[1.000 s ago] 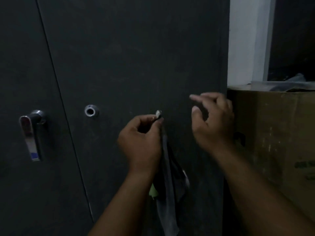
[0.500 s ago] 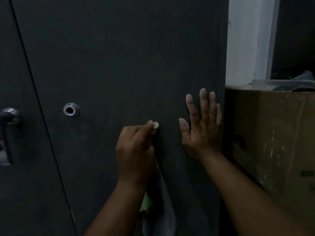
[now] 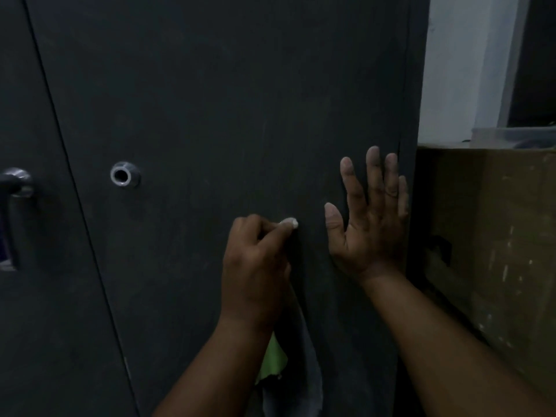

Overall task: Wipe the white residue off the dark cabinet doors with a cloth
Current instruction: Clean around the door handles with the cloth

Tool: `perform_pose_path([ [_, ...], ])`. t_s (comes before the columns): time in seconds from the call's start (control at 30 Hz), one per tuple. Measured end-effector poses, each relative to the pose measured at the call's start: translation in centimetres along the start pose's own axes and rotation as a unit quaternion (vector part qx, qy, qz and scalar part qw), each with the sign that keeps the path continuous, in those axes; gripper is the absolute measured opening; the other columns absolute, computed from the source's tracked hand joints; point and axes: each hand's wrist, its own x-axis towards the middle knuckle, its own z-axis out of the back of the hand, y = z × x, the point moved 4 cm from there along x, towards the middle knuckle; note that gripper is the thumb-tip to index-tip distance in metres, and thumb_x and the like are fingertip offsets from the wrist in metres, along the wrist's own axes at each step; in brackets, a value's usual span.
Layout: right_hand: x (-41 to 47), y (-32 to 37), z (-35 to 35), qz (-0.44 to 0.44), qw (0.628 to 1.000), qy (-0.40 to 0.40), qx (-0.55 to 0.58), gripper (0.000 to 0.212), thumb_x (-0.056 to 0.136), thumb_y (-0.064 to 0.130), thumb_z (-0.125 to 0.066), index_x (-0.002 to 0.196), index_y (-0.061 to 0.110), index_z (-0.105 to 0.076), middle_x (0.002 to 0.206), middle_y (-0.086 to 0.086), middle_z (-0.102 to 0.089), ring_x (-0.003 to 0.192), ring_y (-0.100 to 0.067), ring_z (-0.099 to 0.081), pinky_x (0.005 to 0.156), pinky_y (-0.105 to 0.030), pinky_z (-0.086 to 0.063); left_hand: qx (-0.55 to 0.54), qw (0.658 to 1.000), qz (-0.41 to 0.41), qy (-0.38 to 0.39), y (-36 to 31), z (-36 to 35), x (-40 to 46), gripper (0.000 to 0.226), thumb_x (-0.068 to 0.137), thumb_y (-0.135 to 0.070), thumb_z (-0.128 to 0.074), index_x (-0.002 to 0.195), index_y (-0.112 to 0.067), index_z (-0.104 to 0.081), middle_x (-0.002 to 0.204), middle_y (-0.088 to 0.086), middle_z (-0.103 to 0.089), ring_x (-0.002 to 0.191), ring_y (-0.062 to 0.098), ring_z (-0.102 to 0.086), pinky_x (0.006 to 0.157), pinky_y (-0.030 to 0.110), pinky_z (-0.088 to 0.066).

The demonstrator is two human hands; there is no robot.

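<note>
Handle at far left edge, on left door. Lock ring on dark door. Left hand fisted, fingers curled tight round cloth; white-tipped thumb pressed against door. Cloth hangs below wrist, grey with green patch. Right hand flat on door, fingers spread, holding nothing. Cardboard box at right.

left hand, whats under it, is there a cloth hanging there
Yes. Below the left hand, a dark cloth hangs against the cabinet door, with a bright green piece beside the wrist. The fist hides how the cloth is gripped. A small white bit shows at the fingertips.
</note>
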Motion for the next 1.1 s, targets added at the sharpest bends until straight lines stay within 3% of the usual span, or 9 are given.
perform_pose_path([
  [0.33, -0.1, -0.1, -0.2, 0.003, 1.0, -0.024, 0.0, 0.067, 0.101, 0.049, -0.043, 0.16, 0.019, -0.033, 0.169, -0.016, -0.019, 0.158, -0.037, -0.012, 0.126, -0.054, -0.012, -0.002, 0.998, 0.005, -0.069, -0.6, 0.2, 5.7, 0.01, 0.095, -0.006, -0.075, 0.103, -0.008, -0.082, 0.088, 0.007, -0.064, 0.08, 0.018, -0.057, 0.07, 0.016, -0.041],
  [0.5, -0.2, 0.0, -0.2, 0.001, 1.0, -0.025, 0.006, 0.068, 0.1, 0.049, -0.042, 0.16, 0.019, -0.032, 0.169, -0.016, -0.019, 0.158, -0.037, -0.012, 0.126, -0.056, -0.013, -0.009, 1.0, -0.009, -0.027, 0.2, -0.1, 1.0, 0.014, 0.09, -0.003, -0.08, 0.103, -0.005, -0.081, 0.085, 0.007, -0.059, 0.076, 0.02, -0.056, 0.062, 0.034, -0.053],
  [0.63, -0.2, 0.1, -0.2, -0.001, 0.999, -0.032, 0.019, 0.067, 0.1, 0.047, -0.043, 0.16, 0.019, -0.032, 0.169, -0.016, -0.02, 0.158, -0.037, -0.012, 0.126, -0.056, -0.012, -0.016, 1.0, -0.018, -0.018, 1.0, 0.7, 1.0, 0.018, 0.086, 0.003, -0.081, 0.103, -0.003, -0.08, 0.087, 0.009, -0.061, 0.077, 0.024, -0.06, 0.062, 0.04, -0.056],
  [0.83, -0.3, 0.1, -0.2, 0.001, 0.999, -0.031, 0.019, 0.067, 0.1, 0.048, -0.043, 0.159, 0.019, -0.033, 0.169, -0.017, -0.02, 0.158, -0.038, -0.013, 0.126, -0.055, -0.012, -0.044, 0.996, 0.01, -0.083, -0.3, 0.5, 6.0, 0.012, 0.092, -0.004, -0.076, 0.102, -0.007, -0.082, 0.085, 0.007, -0.062, 0.076, 0.021, -0.06, 0.068, 0.028, -0.053],
  [1.1, -0.3, 0.0, -0.3, 0.003, 1.0, -0.028, 0.003, 0.068, 0.101, 0.05, -0.04, 0.161, 0.02, -0.03, 0.17, -0.016, -0.018, 0.158, -0.037, -0.011, 0.127, -0.054, -0.011, -0.014, 0.998, -0.054, 0.011, 0.2, -0.2, 0.5, 0.015, 0.089, -0.003, -0.081, 0.105, -0.001, -0.079, 0.088, 0.012, -0.059, 0.076, 0.024, -0.06, 0.059, 0.039, -0.055],
])
